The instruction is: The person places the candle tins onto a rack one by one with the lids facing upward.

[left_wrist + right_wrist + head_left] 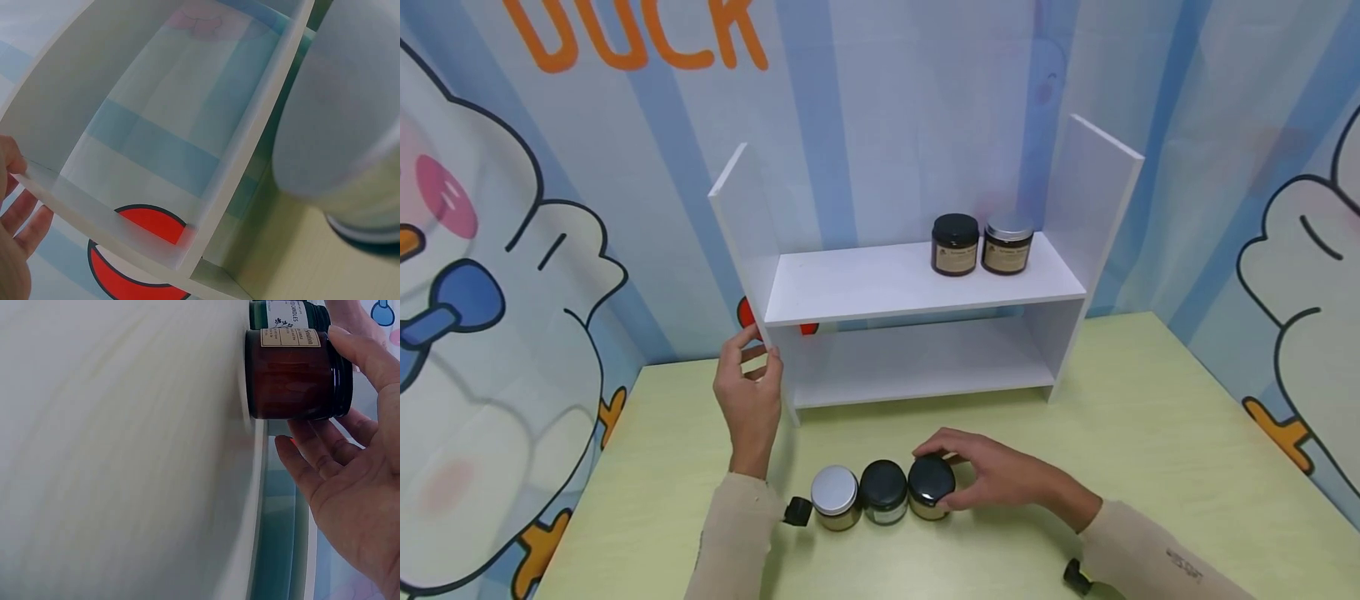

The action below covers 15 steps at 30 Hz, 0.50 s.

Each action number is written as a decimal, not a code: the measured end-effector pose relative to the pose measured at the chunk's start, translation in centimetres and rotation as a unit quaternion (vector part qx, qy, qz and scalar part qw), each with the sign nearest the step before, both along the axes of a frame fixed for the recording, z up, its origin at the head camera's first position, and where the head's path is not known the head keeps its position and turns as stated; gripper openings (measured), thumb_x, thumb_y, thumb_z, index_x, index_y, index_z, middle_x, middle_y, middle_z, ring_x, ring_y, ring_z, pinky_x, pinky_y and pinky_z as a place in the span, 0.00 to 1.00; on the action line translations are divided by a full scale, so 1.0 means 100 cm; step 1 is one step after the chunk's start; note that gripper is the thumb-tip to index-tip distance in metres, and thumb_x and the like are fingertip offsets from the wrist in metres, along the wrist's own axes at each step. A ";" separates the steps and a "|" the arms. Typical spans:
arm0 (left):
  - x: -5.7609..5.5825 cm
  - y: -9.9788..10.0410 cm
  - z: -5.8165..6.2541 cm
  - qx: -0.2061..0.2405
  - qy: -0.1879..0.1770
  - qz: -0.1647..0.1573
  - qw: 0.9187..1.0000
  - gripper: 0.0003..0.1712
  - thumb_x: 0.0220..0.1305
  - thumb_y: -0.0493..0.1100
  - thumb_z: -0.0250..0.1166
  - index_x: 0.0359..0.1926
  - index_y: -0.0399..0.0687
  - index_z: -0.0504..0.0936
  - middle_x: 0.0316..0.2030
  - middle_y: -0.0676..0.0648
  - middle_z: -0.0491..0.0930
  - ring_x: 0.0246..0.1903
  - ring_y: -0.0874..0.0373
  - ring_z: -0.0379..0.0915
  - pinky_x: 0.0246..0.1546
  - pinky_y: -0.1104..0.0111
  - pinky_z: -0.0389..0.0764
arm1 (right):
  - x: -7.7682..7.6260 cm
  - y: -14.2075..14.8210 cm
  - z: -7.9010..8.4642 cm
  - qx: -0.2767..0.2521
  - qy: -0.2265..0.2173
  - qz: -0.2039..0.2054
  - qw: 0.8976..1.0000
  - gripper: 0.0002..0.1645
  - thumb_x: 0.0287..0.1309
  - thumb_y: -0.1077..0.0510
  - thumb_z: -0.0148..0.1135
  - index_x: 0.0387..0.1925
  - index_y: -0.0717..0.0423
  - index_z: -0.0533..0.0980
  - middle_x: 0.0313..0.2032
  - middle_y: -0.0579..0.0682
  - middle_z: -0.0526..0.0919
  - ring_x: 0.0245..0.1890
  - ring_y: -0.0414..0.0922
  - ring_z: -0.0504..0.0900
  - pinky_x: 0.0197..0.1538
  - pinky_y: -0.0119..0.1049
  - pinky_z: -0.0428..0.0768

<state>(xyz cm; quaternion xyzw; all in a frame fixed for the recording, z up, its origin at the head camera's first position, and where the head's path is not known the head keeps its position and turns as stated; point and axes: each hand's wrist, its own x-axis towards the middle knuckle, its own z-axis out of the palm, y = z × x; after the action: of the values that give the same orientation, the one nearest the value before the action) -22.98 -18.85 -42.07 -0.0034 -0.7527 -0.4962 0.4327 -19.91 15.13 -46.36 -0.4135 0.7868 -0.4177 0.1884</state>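
My right hand [992, 471] grips an amber candle jar [290, 378] with a black lid, thumb at the near side and fingers behind it. This jar is the right end of a row on the table. Beside it stands a green candle jar [289, 314] with a black lid and a white label. A silver-lidded candle jar [835, 492] makes the left end. My left hand [750, 396] holds the edge of the left side panel of a white shelf [917, 279]; in the left wrist view its thumb and fingers [34, 231] lie on either side of that edge.
On the shelf's upper board, toward its right side, stand a black-lidded jar [956, 246] and a silver-lidded jar [1007, 246]. Tall side panels rise at both ends. The shelf stands on a pale green table [1150, 417], with a cartoon-printed backdrop [880, 108] behind.
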 end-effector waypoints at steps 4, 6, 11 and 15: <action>0.000 0.000 0.000 -0.002 -0.002 0.004 1.000 0.22 0.68 0.39 0.67 0.62 0.46 0.79 0.55 0.48 0.81 0.48 0.55 0.81 0.40 0.79 0.80 | 0.001 -0.001 0.000 0.001 -0.010 -0.015 1.000 0.39 0.57 0.45 0.75 0.67 0.51 0.71 0.60 0.41 0.76 0.60 0.42 0.76 0.59 0.41 0.79; 0.000 0.001 0.000 -0.002 -0.001 0.003 1.000 0.22 0.68 0.38 0.67 0.62 0.46 0.79 0.55 0.48 0.81 0.48 0.55 0.81 0.40 0.79 0.80 | 0.002 -0.001 -0.001 -0.003 -0.017 -0.019 1.000 0.39 0.56 0.44 0.75 0.66 0.51 0.72 0.60 0.41 0.76 0.60 0.43 0.76 0.59 0.41 0.79; 0.000 0.001 0.000 -0.001 0.002 0.000 1.000 0.22 0.67 0.37 0.67 0.62 0.46 0.80 0.54 0.47 0.81 0.48 0.55 0.81 0.40 0.79 0.80 | 0.003 -0.003 0.000 -0.011 -0.022 -0.024 0.999 0.37 0.57 0.45 0.75 0.64 0.51 0.73 0.59 0.41 0.76 0.61 0.44 0.76 0.59 0.41 0.80; 0.000 0.001 0.000 0.001 0.003 -0.001 1.000 0.22 0.67 0.37 0.67 0.62 0.46 0.80 0.54 0.47 0.81 0.47 0.55 0.81 0.40 0.78 0.80 | 0.002 -0.004 -0.001 -0.016 -0.014 -0.027 0.999 0.34 0.57 0.46 0.75 0.62 0.49 0.74 0.57 0.41 0.77 0.59 0.44 0.77 0.58 0.40 0.81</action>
<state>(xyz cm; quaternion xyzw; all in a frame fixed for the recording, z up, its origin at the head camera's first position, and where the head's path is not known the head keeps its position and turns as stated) -22.98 -18.75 -42.05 -0.0056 -0.7507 -0.4973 0.4348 -19.69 14.72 -46.46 -0.3894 0.7882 -0.4406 0.1816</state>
